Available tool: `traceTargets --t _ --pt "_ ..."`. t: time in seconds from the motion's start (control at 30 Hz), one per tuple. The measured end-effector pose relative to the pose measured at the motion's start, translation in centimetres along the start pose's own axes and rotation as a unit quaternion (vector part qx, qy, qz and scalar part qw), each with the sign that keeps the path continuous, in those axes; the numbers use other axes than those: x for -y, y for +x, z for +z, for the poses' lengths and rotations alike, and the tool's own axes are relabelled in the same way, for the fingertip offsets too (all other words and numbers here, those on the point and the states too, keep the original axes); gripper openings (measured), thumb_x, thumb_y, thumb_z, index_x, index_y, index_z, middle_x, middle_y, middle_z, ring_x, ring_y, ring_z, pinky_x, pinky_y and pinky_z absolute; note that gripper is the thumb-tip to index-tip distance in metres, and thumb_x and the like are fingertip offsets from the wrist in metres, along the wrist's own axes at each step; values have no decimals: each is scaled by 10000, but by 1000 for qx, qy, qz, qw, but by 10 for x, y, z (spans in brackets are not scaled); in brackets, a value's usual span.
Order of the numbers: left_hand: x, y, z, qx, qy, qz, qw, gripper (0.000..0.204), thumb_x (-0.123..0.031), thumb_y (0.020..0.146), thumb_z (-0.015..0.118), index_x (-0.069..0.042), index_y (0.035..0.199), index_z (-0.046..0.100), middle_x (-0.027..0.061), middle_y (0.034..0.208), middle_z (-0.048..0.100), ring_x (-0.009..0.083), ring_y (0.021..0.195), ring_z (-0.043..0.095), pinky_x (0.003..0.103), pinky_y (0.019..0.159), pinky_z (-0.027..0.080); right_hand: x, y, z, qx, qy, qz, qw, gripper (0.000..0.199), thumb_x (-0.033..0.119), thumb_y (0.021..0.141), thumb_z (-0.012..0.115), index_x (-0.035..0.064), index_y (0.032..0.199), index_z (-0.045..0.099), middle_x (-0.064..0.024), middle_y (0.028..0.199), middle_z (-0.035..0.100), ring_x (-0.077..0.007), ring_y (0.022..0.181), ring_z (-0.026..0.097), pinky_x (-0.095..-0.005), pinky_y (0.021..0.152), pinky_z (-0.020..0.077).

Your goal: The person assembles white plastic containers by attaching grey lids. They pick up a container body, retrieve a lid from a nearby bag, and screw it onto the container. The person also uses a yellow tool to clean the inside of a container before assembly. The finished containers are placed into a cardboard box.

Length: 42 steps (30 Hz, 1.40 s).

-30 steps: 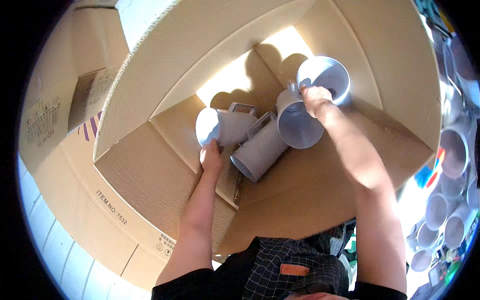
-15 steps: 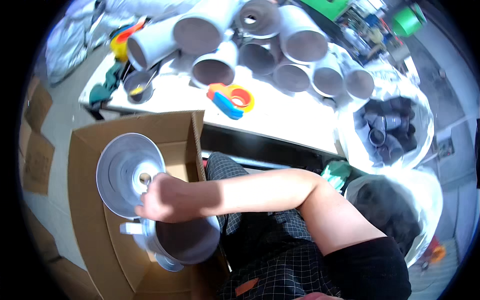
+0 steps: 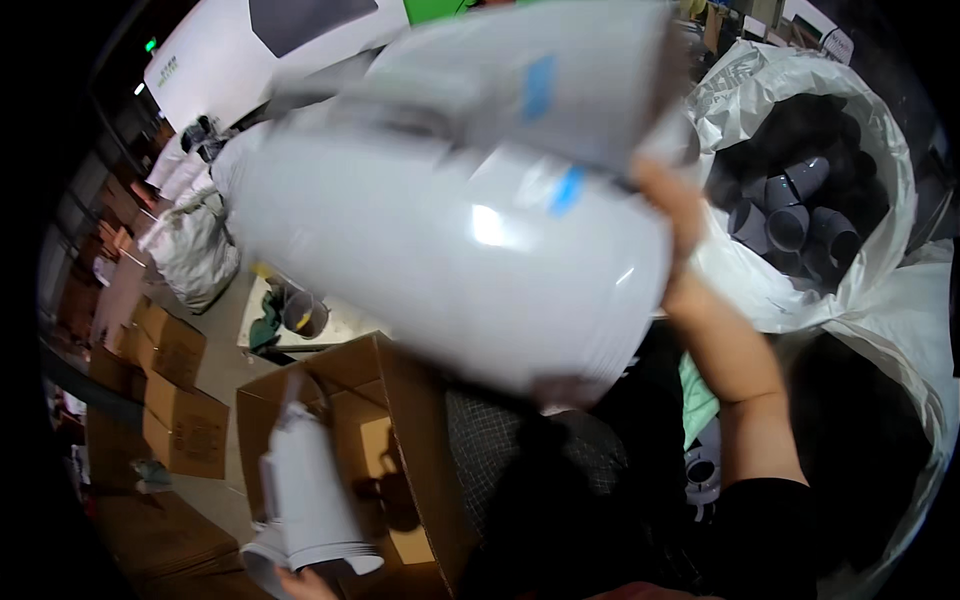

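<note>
The right hand (image 3: pixel 672 215) was clamped on a large grey pipe fitting (image 3: pixel 450 230) (blurred) held near the camera; the left hand (image 3: pixel 300 583) gripped a smaller fitting (image 3: pixel 305 500) over the open cardboard box (image 3: pixel 400 420).

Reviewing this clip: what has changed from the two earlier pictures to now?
The right hand has lifted a large grey pipe fitting out of the cardboard box to head height. The left hand now holds a smaller grey fitting over the box. The view has swung up, too. The box stays open.
</note>
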<state>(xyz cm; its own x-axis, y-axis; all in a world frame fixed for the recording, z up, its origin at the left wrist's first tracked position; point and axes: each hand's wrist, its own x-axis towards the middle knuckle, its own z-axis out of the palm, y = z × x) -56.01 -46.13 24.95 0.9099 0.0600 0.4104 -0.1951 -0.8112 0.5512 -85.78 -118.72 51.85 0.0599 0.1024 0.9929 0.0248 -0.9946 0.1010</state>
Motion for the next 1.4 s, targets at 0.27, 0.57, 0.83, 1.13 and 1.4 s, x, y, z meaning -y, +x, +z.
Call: traceTargets --t 0.27,0.57,0.83,1.13,1.4 --pt "-474 33 27 -183 -230 288 911 549 -127 874 703 66 1353 516 191 1284 631 305 1147 630 427 1000 462 -228 -14 -137 9 -409 191 892 497 231 883 626 18 1327 563 -256 1163 682 -411 1059 677 -485 899 530" --pt "-882 3 247 -52 -116 549 826 445 -161 787 721 -60 1199 585 104 1012 740 283 936 727 434 782 510 -373 -112 -227 263 -487 254 793 583 147 901 662 56 1438 455 -237 1324 617 -435 1173 610 -498 982 479" --pt "-885 -29 342 133 -137 525 829 378 -163 818 709 -46 1157 593 124 1099 708 302 1054 676 437 953 473 -354 -155 -262 273 -489 375 738 558 397 963 640 -86 1214 520 -330 1201 619 -482 1131 597 -493 943 483" --pt "-490 98 328 84 -168 376 907 399 -192 783 798 -105 1150 670 133 1135 652 348 1112 590 462 954 455 -108 -223 -199 159 -298 315 887 527 161 1004 631 -79 1420 414 -233 1343 552 -332 1243 563 -416 1067 445" --pt "-311 234 346 244 204 140 937 489 -358 833 774 -240 1284 627 103 1043 712 283 1023 655 489 918 431 64 -227 -31 217 53 610 760 435 39 997 564 27 1410 426 -92 1132 573 -129 925 549 -259 837 475"
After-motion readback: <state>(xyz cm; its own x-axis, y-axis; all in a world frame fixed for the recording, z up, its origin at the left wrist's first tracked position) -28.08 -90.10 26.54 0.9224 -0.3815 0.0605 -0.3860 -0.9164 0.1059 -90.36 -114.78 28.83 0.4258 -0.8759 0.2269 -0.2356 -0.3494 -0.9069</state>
